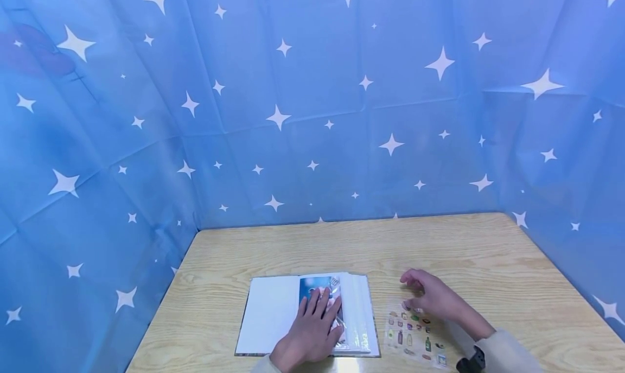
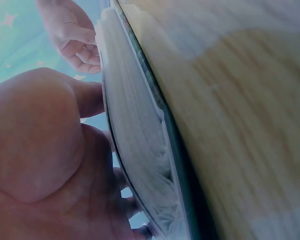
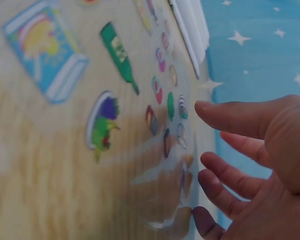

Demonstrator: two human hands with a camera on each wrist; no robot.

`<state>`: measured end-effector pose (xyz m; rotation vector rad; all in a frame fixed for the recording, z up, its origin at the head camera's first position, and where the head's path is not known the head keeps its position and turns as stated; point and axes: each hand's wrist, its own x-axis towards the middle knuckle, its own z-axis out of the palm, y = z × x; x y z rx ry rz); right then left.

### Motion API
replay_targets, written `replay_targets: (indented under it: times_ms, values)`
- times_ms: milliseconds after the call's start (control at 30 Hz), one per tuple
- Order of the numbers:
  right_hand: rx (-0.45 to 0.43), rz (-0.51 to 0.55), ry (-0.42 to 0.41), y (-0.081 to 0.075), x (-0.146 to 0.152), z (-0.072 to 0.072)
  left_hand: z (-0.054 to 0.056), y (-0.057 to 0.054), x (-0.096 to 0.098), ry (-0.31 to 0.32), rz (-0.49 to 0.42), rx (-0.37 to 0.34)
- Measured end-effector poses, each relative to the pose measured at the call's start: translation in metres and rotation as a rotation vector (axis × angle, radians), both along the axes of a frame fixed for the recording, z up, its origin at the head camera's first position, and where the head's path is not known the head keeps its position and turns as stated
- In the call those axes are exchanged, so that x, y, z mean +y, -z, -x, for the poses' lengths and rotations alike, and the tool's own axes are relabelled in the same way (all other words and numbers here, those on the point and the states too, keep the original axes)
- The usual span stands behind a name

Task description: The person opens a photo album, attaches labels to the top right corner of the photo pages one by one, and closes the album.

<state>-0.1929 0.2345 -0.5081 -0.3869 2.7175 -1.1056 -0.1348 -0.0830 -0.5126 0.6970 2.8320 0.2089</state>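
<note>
An open photo album (image 1: 270, 314) with white pages and a dark cover edge lies on the table. My left hand (image 1: 311, 329) rests on its right-hand side, fingers spread over a blue printed picture (image 1: 312, 282) in a clear sleeve. Side-on in the left wrist view, the stacked sleeves (image 2: 135, 110) show beside the palm. To the right of the album is a clear sheet of small food and bottle stickers (image 1: 409, 339). Over its far edge hovers my right hand (image 1: 432, 296), thumb and fingers apart and loosely bent. In the right wrist view, nothing shows between the thumb (image 3: 240, 117) and fingers.
The light wood-grain table (image 1: 234, 253) extends behind and to both sides of the album. A blue curtain with white stars (image 1: 332, 161) hangs along the table's back and sides. A black device (image 1: 471, 360) is strapped at the right wrist.
</note>
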Motion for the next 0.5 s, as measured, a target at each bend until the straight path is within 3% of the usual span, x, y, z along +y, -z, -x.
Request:
replay_targets:
  times_ms: [167,500]
  values:
    - [-0.027,-0.011,0.008,0.0052,0.0018,0.0012,-0.0013,-0.0068,0.0014,-0.008,0.042,-0.012]
    - [-0.001,0.003,-0.001,0.0100,0.0031,-0.0010,0.0002,-0.0070,0.0016,-0.016,0.023,-0.048]
